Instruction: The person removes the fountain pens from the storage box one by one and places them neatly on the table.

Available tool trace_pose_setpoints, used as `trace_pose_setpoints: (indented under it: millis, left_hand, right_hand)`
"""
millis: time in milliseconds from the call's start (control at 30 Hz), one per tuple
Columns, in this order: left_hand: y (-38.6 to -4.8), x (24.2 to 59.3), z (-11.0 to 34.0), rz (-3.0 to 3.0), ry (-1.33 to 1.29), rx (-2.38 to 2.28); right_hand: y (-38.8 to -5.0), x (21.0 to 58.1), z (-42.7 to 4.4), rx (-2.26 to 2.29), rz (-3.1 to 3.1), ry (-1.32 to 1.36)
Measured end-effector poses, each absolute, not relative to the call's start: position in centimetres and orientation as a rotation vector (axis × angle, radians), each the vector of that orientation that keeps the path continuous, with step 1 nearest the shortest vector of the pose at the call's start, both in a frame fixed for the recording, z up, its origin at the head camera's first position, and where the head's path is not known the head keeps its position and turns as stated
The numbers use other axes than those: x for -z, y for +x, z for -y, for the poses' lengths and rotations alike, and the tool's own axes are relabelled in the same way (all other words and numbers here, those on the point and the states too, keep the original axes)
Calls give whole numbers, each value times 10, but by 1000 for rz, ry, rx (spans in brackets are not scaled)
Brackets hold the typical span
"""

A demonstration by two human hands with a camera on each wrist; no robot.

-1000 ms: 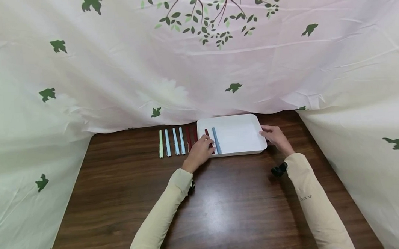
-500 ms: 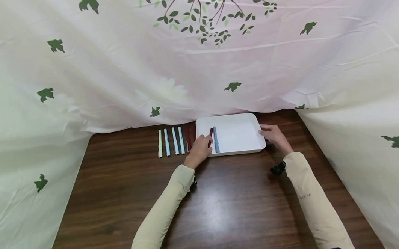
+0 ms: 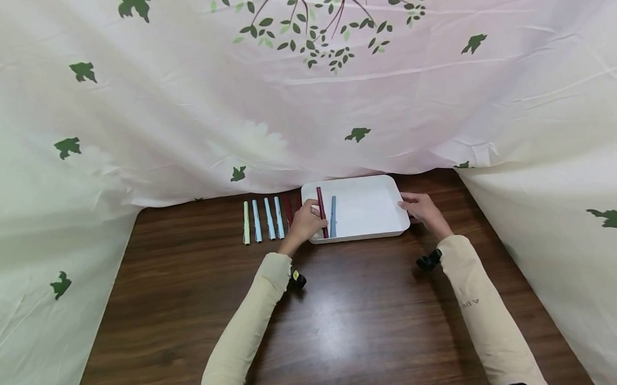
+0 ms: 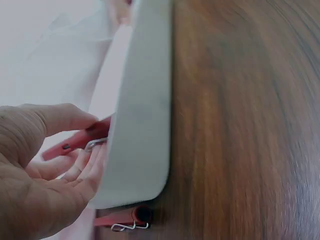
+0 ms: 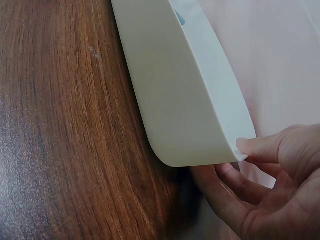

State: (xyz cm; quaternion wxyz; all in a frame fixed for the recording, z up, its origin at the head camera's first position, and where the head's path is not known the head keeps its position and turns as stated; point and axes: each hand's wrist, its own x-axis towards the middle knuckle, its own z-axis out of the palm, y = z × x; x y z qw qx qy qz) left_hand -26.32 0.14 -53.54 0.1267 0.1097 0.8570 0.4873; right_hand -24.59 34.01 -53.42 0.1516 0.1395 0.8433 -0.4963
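A white tray [image 3: 374,203] lies at the back of the table. Over its left end, my left hand [image 3: 304,223] holds a dark red pen [image 3: 320,196] between thumb and fingers. The left wrist view shows that red pen [image 4: 75,142] with its wire clip, partly behind the tray wall [image 4: 142,100]. A blue pen [image 3: 333,217] lies in the tray, just right of the red one. At the tray's right end my right hand [image 3: 423,210] grips the rim, thumb [image 5: 257,148] on top and fingers below the edge.
Left of the tray several pens lie side by side: a light green pen [image 3: 246,223], light blue pens [image 3: 270,219] and dark red ones [image 3: 289,208], partly hidden by my left hand. A printed cloth [image 3: 189,123] hangs close behind the wooden table [image 3: 199,303].
The red pen in my left hand has shifted left, away from the blue pen, and its slant has changed. The blue pen leans slightly differently. My right hand stays on the tray rim.
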Motion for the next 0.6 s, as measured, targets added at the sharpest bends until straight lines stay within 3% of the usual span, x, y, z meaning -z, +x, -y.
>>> trace_pose_setpoints:
  millis: [233, 600]
  left_hand:
    - [-266, 537, 7, -2211, 266, -1728]
    - [-266, 527, 13, -2051, 218, -1831]
  right_hand:
    - [-248, 534, -340, 1438, -2373, 433]
    - [-248, 535, -341, 1435, -2376, 441]
